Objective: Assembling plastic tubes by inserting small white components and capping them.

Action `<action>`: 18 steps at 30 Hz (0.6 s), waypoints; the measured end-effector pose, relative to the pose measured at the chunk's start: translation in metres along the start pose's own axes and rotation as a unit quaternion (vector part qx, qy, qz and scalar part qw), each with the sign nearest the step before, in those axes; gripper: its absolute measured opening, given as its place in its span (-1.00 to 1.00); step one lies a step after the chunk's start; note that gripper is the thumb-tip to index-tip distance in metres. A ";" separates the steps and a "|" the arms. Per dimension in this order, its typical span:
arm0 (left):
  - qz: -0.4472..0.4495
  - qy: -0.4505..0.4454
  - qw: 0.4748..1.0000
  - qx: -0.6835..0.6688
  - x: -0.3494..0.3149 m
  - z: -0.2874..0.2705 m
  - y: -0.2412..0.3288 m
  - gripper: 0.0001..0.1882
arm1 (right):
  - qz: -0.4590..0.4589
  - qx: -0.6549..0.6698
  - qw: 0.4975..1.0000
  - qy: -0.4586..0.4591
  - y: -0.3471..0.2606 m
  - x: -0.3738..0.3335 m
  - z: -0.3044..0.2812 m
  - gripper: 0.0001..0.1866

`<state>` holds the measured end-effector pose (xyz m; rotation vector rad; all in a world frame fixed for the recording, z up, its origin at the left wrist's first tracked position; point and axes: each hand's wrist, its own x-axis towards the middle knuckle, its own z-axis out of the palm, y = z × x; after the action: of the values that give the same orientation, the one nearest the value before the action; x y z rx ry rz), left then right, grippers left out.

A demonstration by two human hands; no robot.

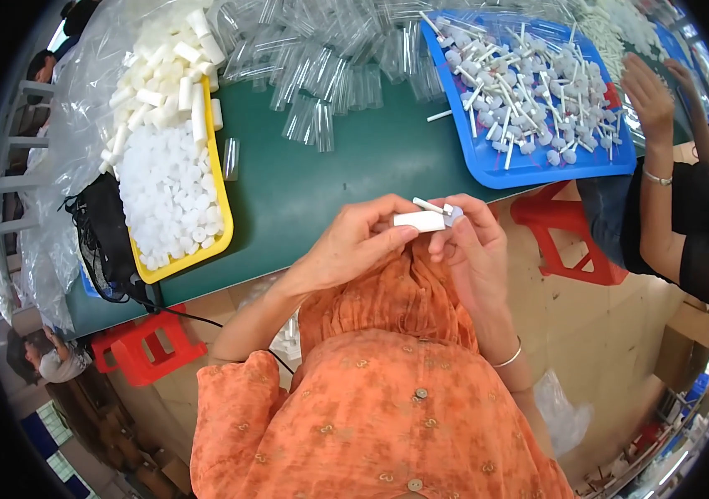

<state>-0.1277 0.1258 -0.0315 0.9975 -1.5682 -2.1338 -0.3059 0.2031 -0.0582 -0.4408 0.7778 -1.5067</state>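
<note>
In front of my body, my left hand point(361, 239) pinches a short thick white cylinder point(417, 221) between thumb and fingers. My right hand point(479, 237) grips a small translucent plastic cap point(453, 216) right at the cylinder's right end. A thin white stick point(427, 205) slants just above the cylinder, near the cap; whether it is joined to the cap is hard to tell. Both hands are over my lap, beside the near edge of the green table point(321, 187).
A yellow tray point(226, 218) at left holds translucent caps point(173, 200) and white cylinders point(196, 112). Clear tubes point(313, 125) lie heaped at the back. A blue tray point(487, 166) at right is full of capped sticks. Another person's hand point(649, 96) is beyond it; red stools point(566, 237) stand below.
</note>
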 end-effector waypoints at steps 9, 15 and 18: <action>0.290 0.195 0.853 0.388 -0.010 0.004 -0.007 -0.78 | 0.043 -0.028 0.998 0.021 -0.005 -0.004 0.000 -0.72; 0.294 0.196 0.848 0.395 -0.011 0.002 -0.009 -0.77 | -0.019 -0.170 0.985 -0.029 -0.007 -0.005 0.002 -0.73; 0.225 0.173 0.897 0.338 -0.015 0.004 -0.010 -0.71 | -0.055 -0.209 0.976 -0.022 -0.005 -0.007 0.004 -0.71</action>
<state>-0.1188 0.1412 -0.0350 0.9923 -2.1275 -1.0389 -0.3061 0.2093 -0.0505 -0.8412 1.0531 -1.4277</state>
